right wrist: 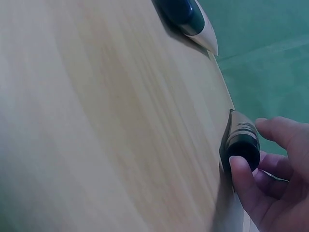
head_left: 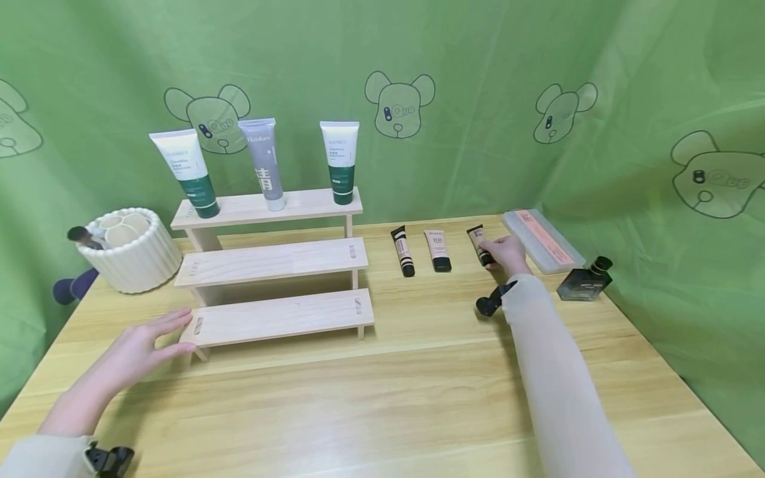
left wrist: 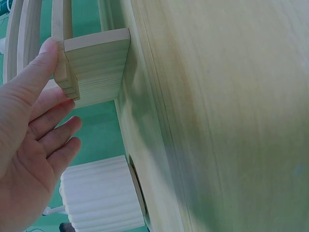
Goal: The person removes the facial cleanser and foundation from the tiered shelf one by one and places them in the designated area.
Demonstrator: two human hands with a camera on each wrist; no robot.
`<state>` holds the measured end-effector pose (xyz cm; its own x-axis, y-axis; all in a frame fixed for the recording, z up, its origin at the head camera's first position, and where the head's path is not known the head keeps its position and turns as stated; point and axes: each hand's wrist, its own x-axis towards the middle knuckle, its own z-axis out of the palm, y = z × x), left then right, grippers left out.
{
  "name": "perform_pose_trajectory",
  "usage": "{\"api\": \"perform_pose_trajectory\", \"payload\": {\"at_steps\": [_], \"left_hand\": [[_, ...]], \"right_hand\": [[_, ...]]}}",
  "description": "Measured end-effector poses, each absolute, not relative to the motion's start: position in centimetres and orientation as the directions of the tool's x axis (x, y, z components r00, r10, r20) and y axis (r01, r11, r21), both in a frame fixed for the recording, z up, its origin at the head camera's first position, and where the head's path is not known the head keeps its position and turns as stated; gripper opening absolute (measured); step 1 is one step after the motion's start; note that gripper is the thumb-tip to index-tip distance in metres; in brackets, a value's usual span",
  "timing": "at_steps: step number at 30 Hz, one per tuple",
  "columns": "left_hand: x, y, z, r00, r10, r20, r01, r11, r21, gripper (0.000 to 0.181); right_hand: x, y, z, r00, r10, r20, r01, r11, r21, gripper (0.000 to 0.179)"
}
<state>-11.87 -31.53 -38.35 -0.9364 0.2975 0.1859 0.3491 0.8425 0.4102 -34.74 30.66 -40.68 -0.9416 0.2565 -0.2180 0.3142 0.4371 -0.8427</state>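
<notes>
My left hand [head_left: 139, 348] grips the left end of the lowest tier of a light wooden three-tier display stand [head_left: 287, 317]. In the left wrist view, its thumb lies on the front edge of the board [left wrist: 62, 63] and the fingers are round behind. Far to the right, my right hand [head_left: 508, 253] pinches a small beige-and-black cosmetic tube [head_left: 477, 240] lying by the table's back edge. The right wrist view shows the thumb at its black cap [right wrist: 244, 151] and the index finger on its body. Left of it lie a BB cream tube [head_left: 438, 249] and a black-striped tube [head_left: 403, 251].
Two white-and-green tubes [head_left: 341, 159] and a grey-lilac tube [head_left: 263, 162] stand on the top tier. A ribbed white brush holder [head_left: 134, 259] is at the left. Near the right hand are a flat translucent box [head_left: 545, 245] and a dark perfume bottle [head_left: 584, 284]. Green curtain [head_left: 478, 60] surrounds the table.
</notes>
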Motion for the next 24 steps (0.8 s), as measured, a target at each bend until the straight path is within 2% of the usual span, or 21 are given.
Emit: {"api": "perform_pose_trajectory", "payload": {"at_steps": [8,15,24], "left_hand": [[-11.9,-31.6,-38.3,-0.941,0.29,0.174,0.338,0.845,0.414,0.06],[-12.0,-31.5,-38.2,-0.943,0.286,0.172,0.332,0.847,0.416,0.061],[-12.0,-31.5,-38.2,-0.944,0.289,0.158,0.329,0.846,0.421,0.061]], "right_hand": [[-34.7,31.2,-40.7,-0.948,0.231,-0.217,0.302,0.447,-0.842,0.053],[-34.4,31.7,-40.2,-0.957,0.203,-0.209,0.283,0.476,-0.833,0.049],[-33.3,31.3,-37.3,-0.982,0.145,-0.118,0.179,0.559,-0.81,0.048]]}}
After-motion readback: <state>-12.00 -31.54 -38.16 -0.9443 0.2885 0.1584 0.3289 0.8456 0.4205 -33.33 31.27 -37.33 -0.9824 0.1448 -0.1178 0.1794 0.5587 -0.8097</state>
